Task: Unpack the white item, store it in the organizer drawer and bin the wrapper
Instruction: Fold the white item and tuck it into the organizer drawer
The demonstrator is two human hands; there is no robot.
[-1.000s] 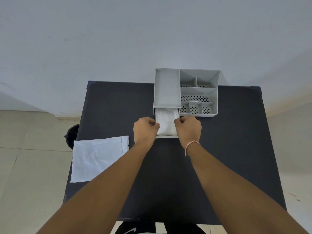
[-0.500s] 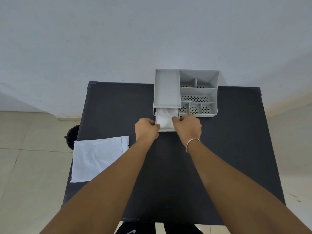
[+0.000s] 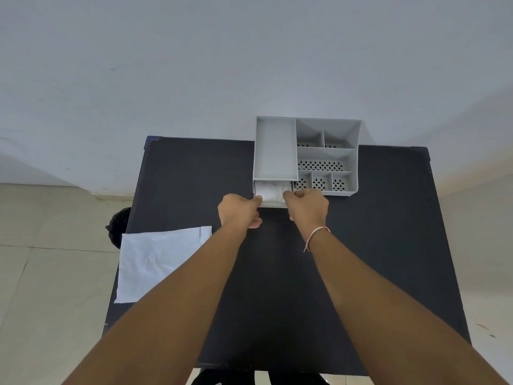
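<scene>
A grey organizer (image 3: 276,151) stands at the far edge of the black table (image 3: 388,245). Its drawer (image 3: 273,204) sticks out a little at the front left, with the white item (image 3: 270,191) lying inside. My left hand (image 3: 240,211) holds the drawer's left front corner and my right hand (image 3: 306,208) holds its right front corner. The flat white wrapper (image 3: 155,262) lies on the table's left edge, apart from both hands.
A dark bin (image 3: 118,226) sits on the floor left of the table, partly hidden by it. The organizer's right side has several perforated compartments (image 3: 322,165). A pale wall rises right behind the table. Tiled floor shows on both sides.
Both hands have pushed the drawer inward toward the organizer; less of the drawer and the white item shows now than one second ago.
</scene>
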